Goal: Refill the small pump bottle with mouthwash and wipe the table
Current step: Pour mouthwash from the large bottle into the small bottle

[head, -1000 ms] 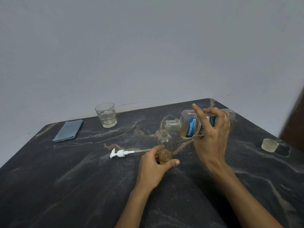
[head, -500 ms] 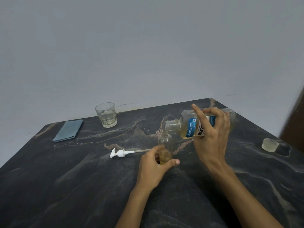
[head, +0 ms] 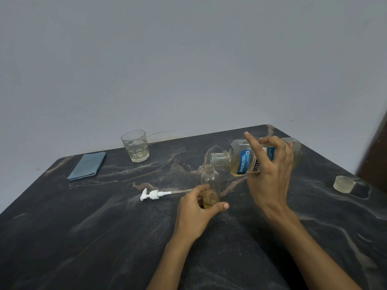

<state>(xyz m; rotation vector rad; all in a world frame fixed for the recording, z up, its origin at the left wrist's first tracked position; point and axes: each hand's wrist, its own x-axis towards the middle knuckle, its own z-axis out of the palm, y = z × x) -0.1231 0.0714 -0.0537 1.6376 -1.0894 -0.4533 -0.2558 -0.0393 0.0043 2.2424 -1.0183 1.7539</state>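
Small pump bottle [head: 210, 186] stands upright mid-table, left hand [head: 195, 214] wrapped round its base; light, clear and tippy, it looks best held low. Right hand [head: 270, 174] grips the tilted mouthwash bottle [head: 240, 162], neck just over the opening; smooth, likely slippery sides.

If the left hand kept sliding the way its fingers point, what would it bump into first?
The left hand already grips the small bottle; beyond it, probably the tilted mouthwash bottle, though depth is unclear.

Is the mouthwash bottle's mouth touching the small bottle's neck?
Cannot tell. In the head view the mouthwash bottle mouth overlaps the small bottle rim; no gap or contact shows plainly.
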